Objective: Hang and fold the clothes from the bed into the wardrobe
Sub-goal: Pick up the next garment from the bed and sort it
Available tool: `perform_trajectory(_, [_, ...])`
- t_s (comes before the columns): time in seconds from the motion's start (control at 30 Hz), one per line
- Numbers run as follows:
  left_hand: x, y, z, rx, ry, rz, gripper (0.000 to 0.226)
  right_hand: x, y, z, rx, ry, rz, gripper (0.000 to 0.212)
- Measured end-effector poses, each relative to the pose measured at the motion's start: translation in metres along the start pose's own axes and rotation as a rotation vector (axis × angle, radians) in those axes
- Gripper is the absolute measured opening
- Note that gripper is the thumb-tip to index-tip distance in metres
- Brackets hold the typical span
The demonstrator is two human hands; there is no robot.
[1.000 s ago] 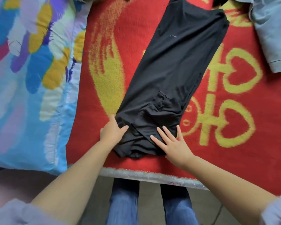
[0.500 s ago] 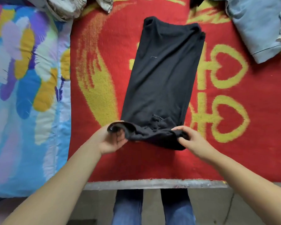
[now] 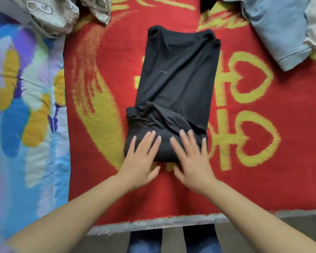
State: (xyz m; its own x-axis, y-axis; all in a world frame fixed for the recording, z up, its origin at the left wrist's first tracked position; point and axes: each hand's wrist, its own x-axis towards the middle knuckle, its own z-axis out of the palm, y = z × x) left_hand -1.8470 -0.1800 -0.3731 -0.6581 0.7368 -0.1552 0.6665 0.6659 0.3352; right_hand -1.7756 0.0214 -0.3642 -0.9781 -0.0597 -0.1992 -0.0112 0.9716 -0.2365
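Note:
A black garment (image 3: 177, 84) lies lengthwise on the red and yellow blanket (image 3: 102, 161) covering the bed. Its near end is folded over onto itself in a thick band. My left hand (image 3: 141, 157) lies flat on the left part of that folded band, fingers straight and spread. My right hand (image 3: 191, 159) presses flat on the right part in the same way. Both hands look slightly blurred. The wardrobe is out of sight.
A light blue garment (image 3: 277, 30) lies at the back right of the bed. Patterned pale fabric (image 3: 58, 13) is bunched at the back left. A blue quilt with coloured patches (image 3: 24, 106) covers the left side. The bed's near edge (image 3: 153, 223) runs above my jeans.
Both hands gripped the garment's near end, lifted it and folded it away from me. They have let go and now press flat on the fold.

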Motion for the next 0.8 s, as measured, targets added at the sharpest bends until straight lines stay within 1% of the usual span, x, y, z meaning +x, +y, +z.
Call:
perform_trajectory(0.03, [-0.008,-0.001,0.007,0.143,-0.128,0.016,0.100,-0.006,-0.003,0.007,-0.070,-0.112,-0.059,0.100])
perform_trajectory(0.07, [-0.012,-0.004,0.014,0.207,-0.217,-0.020,0.109,-0.008,-0.002,0.015,-0.109,-0.212,-0.044,0.107])
perform_trajectory(0.1, [-0.012,-0.011,0.020,0.230,-0.226,-0.063,0.113,-0.004,0.003,0.019,-0.153,-0.289,0.022,0.111])
perform_trajectory(0.17, [-0.002,-0.022,0.023,0.269,-0.163,-0.102,0.109,0.009,0.010,0.018,-0.219,-0.359,0.131,0.113])
perform_trajectory(0.23, [0.014,-0.025,0.016,0.288,-0.156,-0.104,0.103,0.022,0.013,0.008,-0.262,-0.414,0.113,0.103])
perform_trajectory(0.3, [0.025,-0.020,0.001,0.337,-0.254,-0.061,0.093,0.027,0.011,-0.012,-0.234,-0.558,0.059,0.088])
perform_trajectory(0.33, [0.029,-0.015,-0.010,0.344,-0.343,-0.034,0.085,0.028,0.011,-0.026,-0.189,-0.631,0.034,0.083])
perform_trajectory(0.37, [0.033,-0.010,-0.023,0.290,-0.488,-0.023,0.079,0.030,0.013,-0.042,-0.123,-0.716,0.017,0.080])
perform_trajectory(0.4, [0.037,-0.005,-0.040,0.188,-0.667,-0.025,0.074,0.031,0.018,-0.058,-0.022,-0.807,-0.002,0.075])
perform_trajectory(0.43, [0.042,-0.001,-0.055,0.027,-0.801,-0.045,0.067,0.033,0.025,-0.074,0.118,-0.897,-0.019,0.066])
perform_trajectory(0.47, [0.048,0.001,-0.069,-0.152,-0.895,-0.080,0.055,0.034,0.032,-0.090,0.276,-0.994,-0.006,0.053])
perform_trajectory(0.5, [0.053,0.000,-0.081,-0.313,-0.956,-0.123,0.039,0.034,0.039,-0.102,0.424,-1.084,0.028,0.037])
perform_trajectory(0.53, [0.059,-0.007,-0.089,-0.463,-0.981,-0.191,0.022,0.036,0.047,-0.111,0.543,-1.123,0.077,0.024])
perform_trajectory(0.57, [0.063,-0.017,-0.093,-0.625,-0.972,-0.280,0.014,0.041,0.057,-0.115,0.639,-1.092,0.149,0.022])
perform_trajectory(0.6, [0.068,-0.028,-0.094,-0.793,-0.927,-0.391,0.015,0.048,0.070,-0.114,0.719,-1.013,0.242,0.024])
perform_trajectory(0.63, [0.072,-0.040,-0.090,-0.941,-0.844,-0.512,0.019,0.054,0.082,-0.110,0.801,-0.898,0.347,0.026])
perform_trajectory(0.67, [0.076,-0.049,-0.084,-1.076,-0.719,-0.626,0.020,0.059,0.092,-0.102,0.895,-0.742,0.447,0.025])
perform_trajectory(0.73, [0.082,-0.055,-0.064,-1.298,-0.382,-0.839,0.009,0.065,0.099,-0.081,1.046,-0.400,0.652,0.030])
perform_trajectory(0.77, [0.084,-0.051,-0.054,-1.317,-0.242,-0.929,0.010,0.066,0.096,-0.070,1.059,-0.270,0.764,0.038])
perform_trajectory(0.8, [0.085,-0.043,-0.041,-1.254,-0.128,-0.984,0.015,0.064,0.090,-0.059,1.020,-0.190,0.846,0.047])
